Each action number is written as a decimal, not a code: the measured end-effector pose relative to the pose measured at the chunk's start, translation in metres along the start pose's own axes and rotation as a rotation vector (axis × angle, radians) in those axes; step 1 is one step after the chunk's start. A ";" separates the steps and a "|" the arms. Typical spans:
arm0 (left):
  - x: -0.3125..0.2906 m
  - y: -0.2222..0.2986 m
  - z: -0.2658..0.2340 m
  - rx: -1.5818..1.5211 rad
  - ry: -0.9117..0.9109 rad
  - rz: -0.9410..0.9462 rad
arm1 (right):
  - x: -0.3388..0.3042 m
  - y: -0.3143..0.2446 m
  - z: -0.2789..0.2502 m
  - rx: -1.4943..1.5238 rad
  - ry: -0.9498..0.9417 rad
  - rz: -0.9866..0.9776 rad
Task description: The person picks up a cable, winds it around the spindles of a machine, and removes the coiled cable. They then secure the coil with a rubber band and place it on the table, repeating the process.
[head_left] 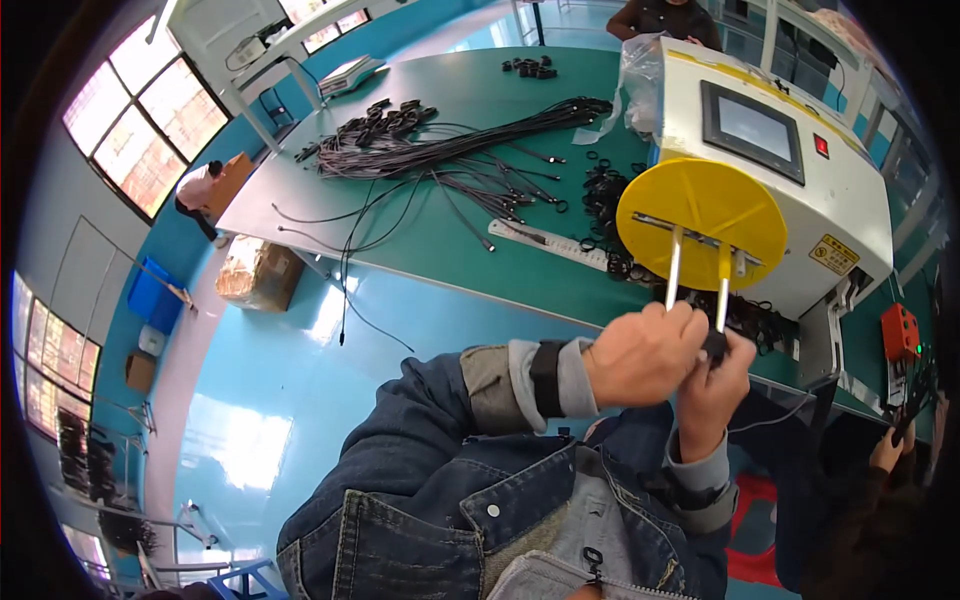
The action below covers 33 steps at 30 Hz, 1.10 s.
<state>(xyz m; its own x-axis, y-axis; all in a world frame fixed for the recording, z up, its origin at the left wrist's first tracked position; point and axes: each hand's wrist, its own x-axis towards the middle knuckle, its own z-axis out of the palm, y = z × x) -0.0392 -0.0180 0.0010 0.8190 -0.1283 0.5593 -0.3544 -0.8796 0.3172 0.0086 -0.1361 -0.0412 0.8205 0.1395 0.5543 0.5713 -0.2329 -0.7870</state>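
Note:
My left hand [645, 355] is closed, knuckles up, at the tip of the left metal rod on a yellow disc [690, 200]. What its fingers hold is hidden. Close beside it, my right hand [718, 385] pinches a small black piece [715, 345] by the end of the right rod. Both rods stick out from the disc toward me. The disc is mounted on the front of a white winding machine [850, 195]. Whether the black piece is part of a cable cannot be made out.
Black cables [430, 155] lie bundled on the green table [440, 85], near a steel ruler [550, 243]. Small black rings and coils crowd the machine's base. An orange box [900, 332] stands at right, near another person's hand [886, 450]. Someone else sits behind the machine.

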 end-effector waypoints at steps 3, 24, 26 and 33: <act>-0.017 0.012 0.002 -0.031 -0.071 -0.015 | -0.024 0.002 -0.016 -0.172 -0.030 -0.055; -0.028 -0.067 0.014 -0.753 -0.768 -0.683 | -0.024 0.053 0.022 0.032 -0.433 -0.154; -0.023 -0.044 0.012 -0.969 -0.720 -0.862 | -0.025 0.061 0.020 0.005 -0.446 -0.121; -0.025 -0.048 0.027 -1.097 -0.889 -1.080 | -0.028 0.058 0.018 -0.152 -0.615 -0.133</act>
<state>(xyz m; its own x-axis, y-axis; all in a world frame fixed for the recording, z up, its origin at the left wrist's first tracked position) -0.0308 0.0156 -0.0491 0.7114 -0.2678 -0.6498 0.6503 -0.1001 0.7531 0.0186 -0.1362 -0.1069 0.6300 0.6922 0.3521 0.6966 -0.3033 -0.6502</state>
